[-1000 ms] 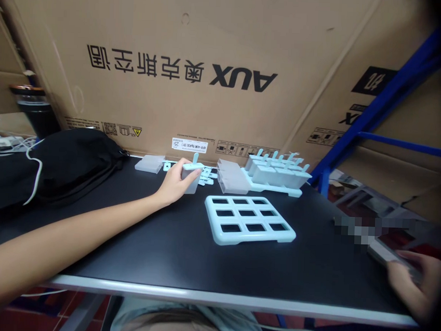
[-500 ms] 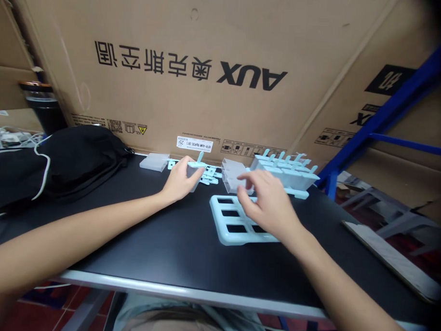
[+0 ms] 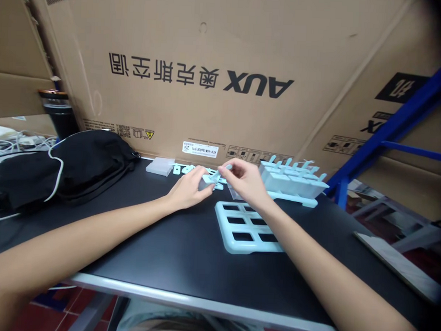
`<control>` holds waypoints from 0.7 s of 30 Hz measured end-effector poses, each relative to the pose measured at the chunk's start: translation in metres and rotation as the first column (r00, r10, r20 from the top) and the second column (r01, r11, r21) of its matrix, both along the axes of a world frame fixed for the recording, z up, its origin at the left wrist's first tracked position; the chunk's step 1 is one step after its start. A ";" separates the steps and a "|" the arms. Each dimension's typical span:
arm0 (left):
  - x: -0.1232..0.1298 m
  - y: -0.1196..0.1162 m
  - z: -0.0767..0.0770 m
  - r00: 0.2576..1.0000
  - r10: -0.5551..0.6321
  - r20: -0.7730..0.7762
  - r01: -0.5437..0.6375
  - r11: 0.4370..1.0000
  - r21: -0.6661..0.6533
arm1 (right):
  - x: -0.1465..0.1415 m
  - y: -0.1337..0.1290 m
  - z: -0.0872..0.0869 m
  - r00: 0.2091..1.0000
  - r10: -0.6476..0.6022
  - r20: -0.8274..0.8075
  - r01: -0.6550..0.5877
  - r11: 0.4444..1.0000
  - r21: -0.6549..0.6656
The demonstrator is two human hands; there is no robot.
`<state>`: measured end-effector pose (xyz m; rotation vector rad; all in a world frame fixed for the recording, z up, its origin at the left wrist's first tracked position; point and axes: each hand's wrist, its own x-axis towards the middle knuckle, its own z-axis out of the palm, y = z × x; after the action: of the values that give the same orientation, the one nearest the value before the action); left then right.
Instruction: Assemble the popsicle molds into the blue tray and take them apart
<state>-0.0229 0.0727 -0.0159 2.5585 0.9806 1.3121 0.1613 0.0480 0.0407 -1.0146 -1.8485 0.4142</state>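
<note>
My left hand is closed around a small clear mold with a light blue stick lid, held above the dark table. The fingers of my right hand pinch the lid's stick, close to my left fingertips. Under my right forearm lies a light blue frame with rectangular openings. Behind the hands are several loose light blue lids and a clear mold piece, partly hidden by my right hand. Another clear mold block lies to the left.
Filled molds with upright sticks stand in a rack at the back right. A black bag and a dark cup are on the left. A large cardboard box stands behind; a flat pale board lies at right.
My right hand has moved left and up from above the frame to the stick in my left hand, and its fingers have closed on it. The view has shifted slightly.
</note>
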 end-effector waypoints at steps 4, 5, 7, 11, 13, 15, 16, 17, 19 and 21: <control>0.000 0.004 -0.001 0.999 0.048 0.018 -0.048 0.999 -0.015 | 0.015 0.011 0.004 0.967 -0.153 -0.203 0.165 0.985 0.044; 0.000 0.004 0.000 0.998 0.062 0.022 -0.061 0.998 -0.018 | 0.017 0.013 0.003 0.967 -0.179 -0.182 0.187 0.982 0.023; 0.000 0.004 0.000 0.996 0.087 0.025 -0.086 0.996 -0.020 | 0.017 0.014 -0.002 0.979 -0.200 -0.036 0.200 0.980 0.013; 0.000 0.002 0.001 0.996 0.086 0.007 -0.086 0.996 -0.020 | 0.008 0.004 -0.013 0.948 -0.134 0.290 0.097 0.986 0.137; 0.000 0.001 0.001 0.998 0.056 -0.029 -0.056 0.998 -0.008 | 0.002 -0.002 -0.017 0.941 -0.020 0.337 -0.018 0.994 0.109; 0.000 -0.001 0.000 0.997 0.023 -0.080 -0.022 1.000 0.012 | -0.001 -0.007 -0.018 0.937 0.073 0.341 -0.101 0.993 0.065; 0.000 -0.001 0.000 0.995 0.015 -0.103 -0.012 1.000 0.022 | -0.001 -0.008 -0.018 0.934 0.093 0.345 -0.121 0.991 0.061; 0.000 -0.002 0.000 0.993 0.014 -0.120 -0.011 1.000 0.029 | 0.000 -0.009 -0.017 0.931 0.098 0.353 -0.129 0.989 0.067; 0.001 -0.003 0.000 0.991 0.031 -0.134 -0.027 0.999 0.032 | 0.005 -0.009 -0.013 0.927 0.093 0.364 -0.129 0.989 0.077; 0.001 -0.002 0.000 0.994 0.055 -0.094 -0.053 0.998 0.026 | 0.011 -0.008 -0.009 0.930 0.073 0.360 -0.111 0.990 0.084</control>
<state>-0.0215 0.0704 -0.0159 2.6512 1.0644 1.2324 0.1723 0.0400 0.0320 -0.9821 -2.2255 0.1929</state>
